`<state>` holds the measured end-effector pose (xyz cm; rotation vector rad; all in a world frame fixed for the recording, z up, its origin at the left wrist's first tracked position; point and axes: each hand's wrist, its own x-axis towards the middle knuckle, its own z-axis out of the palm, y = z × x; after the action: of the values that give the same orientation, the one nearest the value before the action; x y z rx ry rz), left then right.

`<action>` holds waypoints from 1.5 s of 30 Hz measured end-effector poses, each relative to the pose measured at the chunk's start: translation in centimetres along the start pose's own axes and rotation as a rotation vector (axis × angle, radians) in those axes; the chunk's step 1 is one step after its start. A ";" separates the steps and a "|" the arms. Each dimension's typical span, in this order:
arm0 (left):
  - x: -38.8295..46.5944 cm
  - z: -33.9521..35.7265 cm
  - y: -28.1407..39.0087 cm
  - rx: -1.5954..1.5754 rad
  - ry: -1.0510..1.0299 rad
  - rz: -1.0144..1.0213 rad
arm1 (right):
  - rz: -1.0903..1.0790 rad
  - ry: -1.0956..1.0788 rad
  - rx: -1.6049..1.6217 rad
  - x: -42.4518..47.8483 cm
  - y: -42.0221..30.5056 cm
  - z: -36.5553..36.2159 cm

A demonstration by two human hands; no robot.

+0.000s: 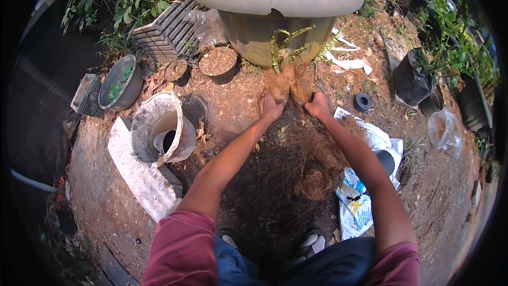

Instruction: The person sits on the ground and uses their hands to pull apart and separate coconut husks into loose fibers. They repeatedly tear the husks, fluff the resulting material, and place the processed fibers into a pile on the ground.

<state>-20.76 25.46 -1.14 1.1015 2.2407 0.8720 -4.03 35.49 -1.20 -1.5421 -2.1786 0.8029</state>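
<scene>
My left hand (pixel 271 107) grips the lower left part of a clump of brown coconut fibre (pixel 283 81). On the clump's lower right part, my right hand (pixel 316 105) has hold of the same fibre; its fingertips are partly hidden. A small plant with curled, narrow green fronds (pixel 276 49) rises from the top of the clump, in front of a large cracked plastic planter (pixel 278 4). More loose coconut fibre (pixel 317 167) lies on the dark soil below my right forearm.
At left stand a weathered hollow cylindrical pot (pixel 178 127), a pale curved slab (pixel 137 171), a grey basin (pixel 135 83) and small soil-filled pots (pixel 218 61). To the right lie a printed plastic sack (pixel 357 214), a black ring (pixel 362 102), a black plant bag (pixel 414 75) and clear plastic (pixel 444 131).
</scene>
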 end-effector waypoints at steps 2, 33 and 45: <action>0.9 0.4 -0.1 0.013 0.020 0.031 | -0.025 0.091 0.035 1.1 0.8 1.1; -13.6 -6.5 -0.8 0.229 -0.574 0.300 | -0.897 -0.692 -0.881 -25.3 -5.5 -7.4; -19.6 -7.6 10.4 0.716 -0.487 0.524 | -1.014 -0.545 -0.819 -26.6 3.4 -7.2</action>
<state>-9.66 11.83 14.38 2.0202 1.8835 -0.0973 11.84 13.19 3.26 -0.1764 -3.3996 -0.0666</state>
